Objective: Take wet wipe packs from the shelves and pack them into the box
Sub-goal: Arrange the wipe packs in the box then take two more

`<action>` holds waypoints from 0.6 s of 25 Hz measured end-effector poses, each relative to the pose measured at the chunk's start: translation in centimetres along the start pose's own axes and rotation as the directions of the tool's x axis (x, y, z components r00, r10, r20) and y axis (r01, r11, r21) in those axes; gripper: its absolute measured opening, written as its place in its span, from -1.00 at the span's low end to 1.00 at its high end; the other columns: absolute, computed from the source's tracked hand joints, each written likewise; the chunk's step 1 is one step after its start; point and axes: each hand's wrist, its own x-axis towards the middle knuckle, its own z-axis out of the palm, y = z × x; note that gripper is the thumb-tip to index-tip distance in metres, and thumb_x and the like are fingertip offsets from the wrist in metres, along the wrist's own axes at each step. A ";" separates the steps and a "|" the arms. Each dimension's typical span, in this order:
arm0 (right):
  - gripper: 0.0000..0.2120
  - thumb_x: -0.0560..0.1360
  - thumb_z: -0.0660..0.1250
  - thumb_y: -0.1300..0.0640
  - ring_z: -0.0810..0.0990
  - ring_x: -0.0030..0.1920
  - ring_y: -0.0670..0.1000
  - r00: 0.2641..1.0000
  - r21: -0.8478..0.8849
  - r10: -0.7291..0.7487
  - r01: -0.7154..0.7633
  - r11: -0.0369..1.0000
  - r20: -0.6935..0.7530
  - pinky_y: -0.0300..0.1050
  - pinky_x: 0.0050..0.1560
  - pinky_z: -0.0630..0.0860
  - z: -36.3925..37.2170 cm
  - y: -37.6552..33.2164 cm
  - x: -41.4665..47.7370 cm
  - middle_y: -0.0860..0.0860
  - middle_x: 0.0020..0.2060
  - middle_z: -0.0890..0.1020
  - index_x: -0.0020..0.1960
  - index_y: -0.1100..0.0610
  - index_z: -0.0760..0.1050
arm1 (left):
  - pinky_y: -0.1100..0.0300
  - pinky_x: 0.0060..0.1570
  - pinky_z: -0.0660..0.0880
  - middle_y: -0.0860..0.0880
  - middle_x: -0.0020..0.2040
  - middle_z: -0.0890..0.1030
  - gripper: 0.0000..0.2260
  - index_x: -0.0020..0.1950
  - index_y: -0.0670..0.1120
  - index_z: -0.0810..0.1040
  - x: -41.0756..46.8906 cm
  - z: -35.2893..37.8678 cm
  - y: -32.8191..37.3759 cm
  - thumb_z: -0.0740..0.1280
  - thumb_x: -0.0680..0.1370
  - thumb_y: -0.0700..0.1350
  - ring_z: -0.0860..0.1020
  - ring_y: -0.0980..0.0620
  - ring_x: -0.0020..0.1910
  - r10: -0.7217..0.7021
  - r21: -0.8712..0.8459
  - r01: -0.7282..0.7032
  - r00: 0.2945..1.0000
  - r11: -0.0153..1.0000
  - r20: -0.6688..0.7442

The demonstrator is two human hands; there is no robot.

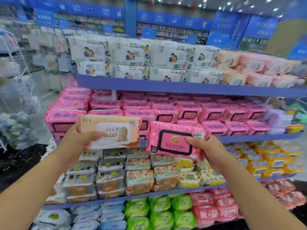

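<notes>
Facing the blue shelves (166, 87), two packs are held up side by side, slightly apart. A peach wipe pack (116, 130) is clasped at its left end by the left grip (78, 136), with the thumb curled over its front. A pink wipe pack (172, 141) with a black-framed lid is pinched at its right end by the right grip (207, 146). Behind both, matching pink packs (216, 113) are stacked on the second shelf, and white packs (129, 55) are stacked on the top shelf.
</notes>
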 end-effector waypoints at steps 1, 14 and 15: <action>-0.56 0.21 0.63 -0.08 0.40 -0.52 0.04 1.000 -0.018 -0.004 0.004 1.000 0.002 -0.18 -0.51 0.36 -2.1 -0.3 1.0 0.07 -0.52 0.52 -0.24 0.29 0.62 | 0.34 -0.52 0.30 -0.12 -0.19 0.60 -0.26 0.05 -0.11 0.58 0.8 2.0 0.2 0.67 -0.03 0.12 0.39 0.14 -0.46 0.017 -0.011 -0.017 1.000 1.000 -0.014; -0.55 0.35 0.62 0.06 0.48 -0.53 0.00 0.997 -0.210 0.028 -0.013 0.978 0.067 -0.12 -0.44 0.49 -8.6 1.1 20.3 0.07 -0.45 0.57 -0.03 0.24 0.43 | 0.39 -0.55 0.29 0.12 -0.38 0.58 -0.24 0.14 -0.23 0.52 12.8 10.8 -1.7 0.67 0.06 0.06 0.38 0.21 -0.54 0.064 0.015 -0.063 0.994 0.998 -0.084; -0.48 0.35 0.63 0.06 0.49 -0.51 -0.01 0.996 -0.214 0.029 -0.009 0.977 0.089 -0.14 -0.43 0.51 -8.2 1.6 21.9 0.10 -0.39 0.59 0.09 0.22 0.41 | 0.39 -0.55 0.30 0.11 -0.33 0.61 -0.28 0.17 -0.23 0.52 13.5 11.3 -1.7 0.62 0.10 0.02 0.41 0.20 -0.51 0.061 0.011 -0.060 0.995 0.998 -0.082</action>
